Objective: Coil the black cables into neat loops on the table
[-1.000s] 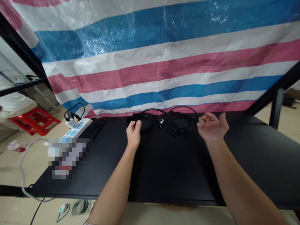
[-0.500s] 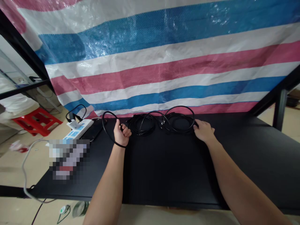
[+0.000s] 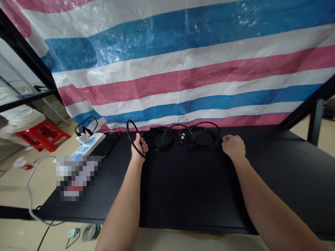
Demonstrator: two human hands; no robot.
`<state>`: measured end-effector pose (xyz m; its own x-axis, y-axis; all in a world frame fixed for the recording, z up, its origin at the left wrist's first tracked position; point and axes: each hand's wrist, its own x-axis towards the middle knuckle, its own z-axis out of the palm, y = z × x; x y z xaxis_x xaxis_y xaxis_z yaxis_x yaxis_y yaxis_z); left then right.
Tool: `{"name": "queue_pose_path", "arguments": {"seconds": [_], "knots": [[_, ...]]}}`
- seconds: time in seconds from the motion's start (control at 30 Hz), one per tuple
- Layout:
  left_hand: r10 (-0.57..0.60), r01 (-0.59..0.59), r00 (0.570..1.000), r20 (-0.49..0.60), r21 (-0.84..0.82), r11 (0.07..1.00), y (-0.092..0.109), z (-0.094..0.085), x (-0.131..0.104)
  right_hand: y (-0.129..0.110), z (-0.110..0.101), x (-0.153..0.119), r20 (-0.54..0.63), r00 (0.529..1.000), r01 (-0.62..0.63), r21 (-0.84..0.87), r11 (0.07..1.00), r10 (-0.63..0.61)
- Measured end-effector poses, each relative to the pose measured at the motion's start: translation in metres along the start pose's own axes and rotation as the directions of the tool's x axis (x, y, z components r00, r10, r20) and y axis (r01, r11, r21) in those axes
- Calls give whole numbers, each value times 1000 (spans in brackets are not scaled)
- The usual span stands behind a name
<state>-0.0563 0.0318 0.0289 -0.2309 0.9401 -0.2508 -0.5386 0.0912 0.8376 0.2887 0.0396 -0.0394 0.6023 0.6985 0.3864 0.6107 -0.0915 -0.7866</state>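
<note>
Left hand (image 3: 139, 148), grip closed round a black cable loop (image 3: 127, 130); right hand (image 3: 233, 147) curls beside a coil (image 3: 202, 146), hold unclear!

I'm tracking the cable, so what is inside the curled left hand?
A black cable appears gripped in the left hand, its loop showing outside the fist. The part within is covered, so whether it includes a cable end cannot be seen.

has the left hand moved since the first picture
Yes: the left hand has shifted to the left, and is now nearer the white power strip.
</note>
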Motion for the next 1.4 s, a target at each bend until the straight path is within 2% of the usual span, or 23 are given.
{"name": "queue_pose_path", "arguments": {"seconds": [0.07, 0.1, 0.17, 0.23, 0.33, 0.4, 0.53, 0.67, 0.73, 0.8, 0.87, 0.97, 1.03, 1.17, 1.3, 1.4], "knots": [[-1, 1, 1000, 14, -3, 1000, 1, -1, 0, -12, -5, 1, -36, 994, -97, 188, 977, 105], [6, -5, 1000, 19, -14, 1000, 2, -1, 0, -19, -8, 1, -23, 984, -163, 311, 936, 179], [17, -15, 999, 28, -45, 999, 4, -2, -1, -30, -16, 2, 91, 953, -289, 569, 770, 291], [14, -12, 999, 29, -80, 997, 8, -4, -3, -37, -25, 4, 210, 922, -370, 732, 573, 326], [-13, 12, 1000, -2, -139, 990, 14, -5, -6, -36, -39, 6, 246, 896, -387, 842, 377, 371], [-27, 19, 999, -46, -178, 984, 16, -6, -7, -32, -46, 7, 213, 906, -342, 877, 338, 365], [-25, 6, 995, -101, -183, 983, 16, -5, -8, -33, -53, 6, 202, 954, -273, 892, 360, 222], [-17, 8, 996, -90, -105, 994, 10, -1, -7, -52, -56, -4, 288, 952, -306, 892, 331, 105], [-14, 8, 996, -84, -69, 998, 8, 1, -6, -60, -55, -9, 336, 941, -322, 879, 352, 23], [-4, 2, 997, -74, -37, 999, 5, 2, -5, -65, -52, -13, 380, 924, -331, 844, 421, -34], [4, -5, 998, -64, -10, 1000, 4, 2, -4, -67, -45, -17, 390, 919, -302, 784, 543, -52], [-8, 9, 998, -68, 22, 1000, 3, 2, -3, -69, -32, -22, 344, 934, -161, 641, 750, -93], [-4, 7, 997, -83, 34, 999, 1, 3, -3, -71, -25, -26, 332, 935, -88, 548, 832, -120], [86, -78, 991, -103, 82, 994, -4, 1, -1, -74, -20, -32, 386, 915, -95, 484, 870, -115], [193, -166, 975, -110, 214, 963, -9, -3, 2, -76, -19, -34, 433, 886, -60, 456, 888, -163], [299, -247, 948, -113, 334, 910, -10, -7, 3, -74, -15, -35, 388, 904, 16, 389, 921, -180]]}}
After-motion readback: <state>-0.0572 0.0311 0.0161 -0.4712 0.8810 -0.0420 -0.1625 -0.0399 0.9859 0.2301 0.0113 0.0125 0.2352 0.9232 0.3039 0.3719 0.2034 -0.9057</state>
